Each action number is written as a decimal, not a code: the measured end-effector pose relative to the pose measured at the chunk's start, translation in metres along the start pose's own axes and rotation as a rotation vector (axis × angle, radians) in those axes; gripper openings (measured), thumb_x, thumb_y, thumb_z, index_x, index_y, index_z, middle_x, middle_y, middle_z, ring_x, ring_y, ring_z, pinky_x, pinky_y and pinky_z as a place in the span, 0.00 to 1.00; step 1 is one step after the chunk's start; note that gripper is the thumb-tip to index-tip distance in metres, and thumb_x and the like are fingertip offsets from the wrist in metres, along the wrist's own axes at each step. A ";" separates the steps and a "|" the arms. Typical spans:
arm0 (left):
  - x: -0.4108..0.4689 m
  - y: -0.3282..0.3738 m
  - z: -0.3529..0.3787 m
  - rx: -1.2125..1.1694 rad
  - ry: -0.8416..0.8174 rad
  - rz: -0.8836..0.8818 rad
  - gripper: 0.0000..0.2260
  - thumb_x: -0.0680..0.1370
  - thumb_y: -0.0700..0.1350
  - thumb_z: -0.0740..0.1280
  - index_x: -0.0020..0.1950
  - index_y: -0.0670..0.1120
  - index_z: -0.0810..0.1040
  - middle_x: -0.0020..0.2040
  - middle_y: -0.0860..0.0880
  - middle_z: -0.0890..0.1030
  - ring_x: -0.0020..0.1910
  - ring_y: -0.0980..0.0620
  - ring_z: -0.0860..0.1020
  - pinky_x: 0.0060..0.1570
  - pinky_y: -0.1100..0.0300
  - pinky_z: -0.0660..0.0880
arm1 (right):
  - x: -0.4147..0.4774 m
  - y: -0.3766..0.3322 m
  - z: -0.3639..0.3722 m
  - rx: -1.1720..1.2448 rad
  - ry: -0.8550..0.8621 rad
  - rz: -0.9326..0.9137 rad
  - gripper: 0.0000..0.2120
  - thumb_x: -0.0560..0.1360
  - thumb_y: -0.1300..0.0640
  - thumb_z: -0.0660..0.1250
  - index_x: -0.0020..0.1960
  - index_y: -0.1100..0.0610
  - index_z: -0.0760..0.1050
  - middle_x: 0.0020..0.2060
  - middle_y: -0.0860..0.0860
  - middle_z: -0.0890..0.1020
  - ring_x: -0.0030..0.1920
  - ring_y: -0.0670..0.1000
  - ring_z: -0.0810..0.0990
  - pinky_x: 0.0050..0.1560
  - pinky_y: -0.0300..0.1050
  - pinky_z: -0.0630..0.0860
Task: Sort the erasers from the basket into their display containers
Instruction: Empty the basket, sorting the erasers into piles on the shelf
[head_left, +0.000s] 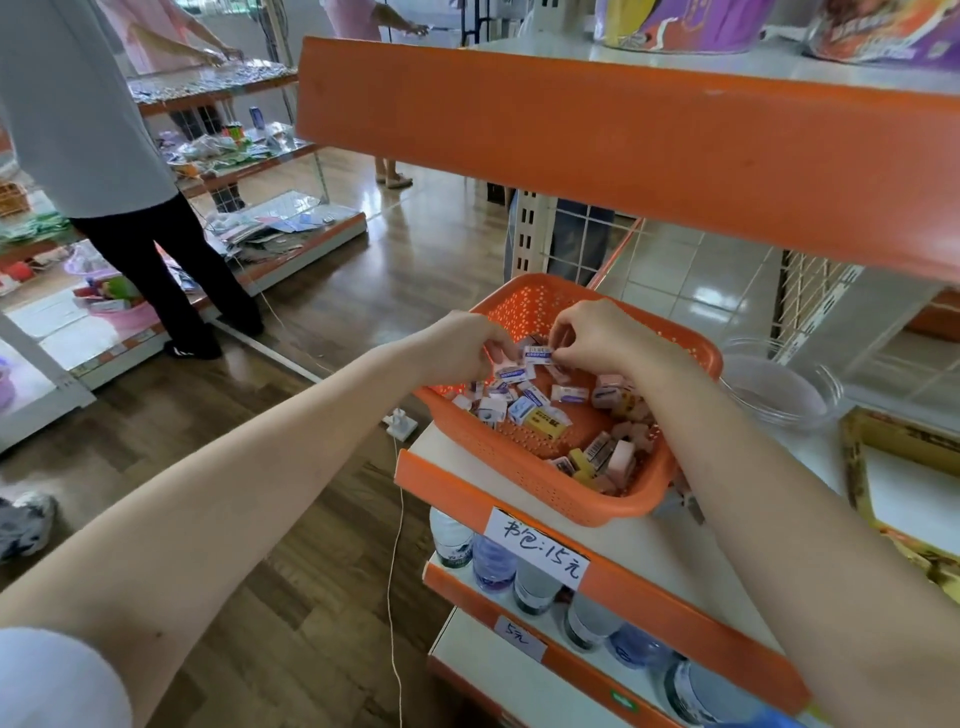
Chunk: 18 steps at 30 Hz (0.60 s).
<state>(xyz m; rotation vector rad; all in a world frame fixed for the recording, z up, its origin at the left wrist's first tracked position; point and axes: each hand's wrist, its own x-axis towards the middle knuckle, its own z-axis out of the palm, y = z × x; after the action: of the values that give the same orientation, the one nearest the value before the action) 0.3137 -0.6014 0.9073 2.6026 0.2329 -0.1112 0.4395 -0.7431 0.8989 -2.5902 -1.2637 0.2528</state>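
- The basket (519, 480), orange and full of small holes, sits on the shelf (649, 551) at its left end, one corner poking past the orange front edge.
- Loose erasers (540, 415) lie heaped inside it. The white-and-blue ones are mostly at the far left, with pink and yellow ones nearer the front right corner.
- Both hands are down in the basket's far side, close together and almost touching.
- The right hand (597, 338) has its fingers bent inward. Its thumb and fingertips are clamped on the right end of a white-and-blue eraser (537, 355), lifted clear above the heap.
- The left hand (467, 345) is curled too, its fingers closed on a second eraser (511, 372), just below and left of the first.
- A clear glass bowl (779, 387) stands on the shelf just right of the basket.
- Further right is a shallow yellow tray (852, 467), partly cut off by the frame edge.
- A handwritten price tag (537, 548) is stuck on the shelf's front edge under the basket.
- Bottles (493, 564) stand in a row on the tier beneath.
- A thin cord (395, 545) hangs down beside the shelf.
- Across the wooden floor, someone in a white top and black trousers (156, 249) stands at another rack of goods.
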 end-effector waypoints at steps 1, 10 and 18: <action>0.006 -0.002 0.001 -0.011 0.012 0.009 0.16 0.75 0.34 0.63 0.59 0.46 0.80 0.54 0.47 0.81 0.43 0.56 0.75 0.45 0.64 0.71 | -0.004 0.003 -0.006 0.022 0.017 0.005 0.03 0.73 0.59 0.68 0.46 0.53 0.79 0.45 0.48 0.79 0.46 0.48 0.78 0.44 0.42 0.75; 0.044 0.034 0.025 -0.223 0.000 0.100 0.13 0.72 0.34 0.64 0.49 0.49 0.82 0.48 0.49 0.82 0.35 0.59 0.76 0.34 0.63 0.76 | -0.056 0.048 -0.028 0.071 0.064 0.114 0.05 0.74 0.60 0.67 0.49 0.56 0.79 0.46 0.51 0.80 0.44 0.46 0.76 0.39 0.35 0.70; 0.071 0.032 0.054 0.029 -0.313 0.123 0.16 0.72 0.35 0.68 0.56 0.51 0.79 0.56 0.51 0.79 0.55 0.54 0.78 0.52 0.60 0.78 | -0.096 0.053 -0.032 0.112 0.111 0.092 0.05 0.75 0.59 0.66 0.49 0.53 0.78 0.45 0.47 0.78 0.48 0.47 0.76 0.50 0.39 0.72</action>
<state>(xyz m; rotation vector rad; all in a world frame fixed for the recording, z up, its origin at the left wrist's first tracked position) 0.3880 -0.6458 0.8682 2.5752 -0.0417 -0.4759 0.4291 -0.8557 0.9185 -2.5326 -1.0638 0.1884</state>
